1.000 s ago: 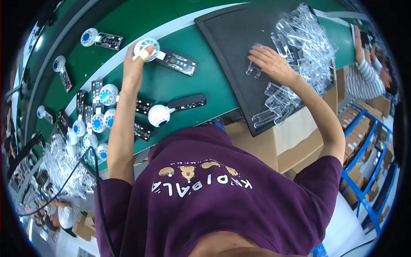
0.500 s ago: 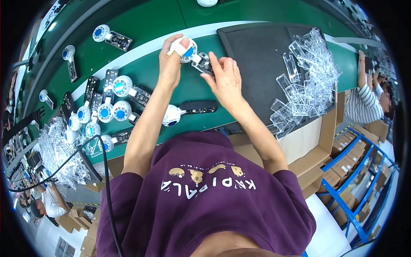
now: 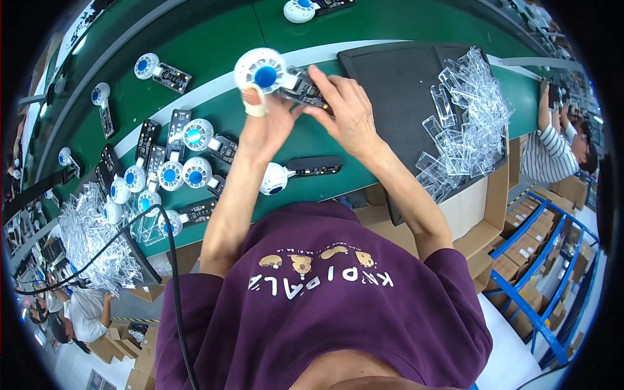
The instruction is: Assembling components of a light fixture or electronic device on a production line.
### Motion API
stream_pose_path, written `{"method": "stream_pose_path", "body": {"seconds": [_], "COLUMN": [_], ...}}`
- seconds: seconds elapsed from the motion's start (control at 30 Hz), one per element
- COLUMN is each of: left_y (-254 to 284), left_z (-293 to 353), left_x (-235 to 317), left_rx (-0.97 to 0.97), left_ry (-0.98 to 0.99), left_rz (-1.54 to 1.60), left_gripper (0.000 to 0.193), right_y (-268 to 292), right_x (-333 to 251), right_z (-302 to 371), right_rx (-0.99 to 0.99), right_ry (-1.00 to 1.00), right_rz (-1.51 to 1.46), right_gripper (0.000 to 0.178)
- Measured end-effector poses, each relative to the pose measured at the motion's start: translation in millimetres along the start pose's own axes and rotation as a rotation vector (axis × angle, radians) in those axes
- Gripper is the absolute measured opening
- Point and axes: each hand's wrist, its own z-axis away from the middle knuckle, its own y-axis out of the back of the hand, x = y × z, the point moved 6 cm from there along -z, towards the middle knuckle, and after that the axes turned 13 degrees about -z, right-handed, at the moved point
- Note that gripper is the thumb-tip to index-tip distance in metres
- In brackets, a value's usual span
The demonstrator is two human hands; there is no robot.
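I hold a small handheld fan [image 3: 265, 77] with a round white head, a blue centre and a dark circuit-board handle. My right hand [image 3: 348, 114] grips the handle between thumb and fingers. Under the head is my left hand [image 3: 265, 127], its thumb in a pale wrap against the lower rim; its other fingers are partly hidden behind the fan. Another fan with a black handle [image 3: 315, 166] lies just in front of me. To the left, several similar fans [image 3: 170, 175] lie bunched together with their circuit boards showing.
Clear plastic covers [image 3: 471, 123] are heaped on a black tray [image 3: 383, 78] at right; another heap [image 3: 97, 237] lies at far left. More fans [image 3: 147, 66] lie on the green belt [image 3: 214, 39] beyond. A black cable [image 3: 174, 273] hangs across the left side. Cardboard boxes [image 3: 494, 214] stand at right.
The held fan has shifted left, and my left thumb has moved off the front of its head to the lower rim. At the top, a fan on the belt has slid left, showing its handle.
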Motion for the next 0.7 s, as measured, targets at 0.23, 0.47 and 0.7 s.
{"method": "stream_pose_path", "body": {"seconds": [0.23,0.47,0.7], "left_y": [-3,-41,-72], "left_z": [-2,19,32], "left_x": [12,11,-4], "left_rx": [0.196,0.126,0.029], "left_ry": [-0.199,-0.439,-0.679], "left_rz": [-0.688,-1.178,-1.239], "left_gripper": [0.044,0.042,0.045], "right_y": [-5,-31,-21], "right_x": [-11,52,50], "right_z": [-18,7,-2], "right_rx": [0.207,0.778,0.735], "right_ry": [-0.157,-0.971,-0.793], "right_rz": [-0.283,-1.288,-1.491], "right_gripper": [0.038,0.034,0.036]}}
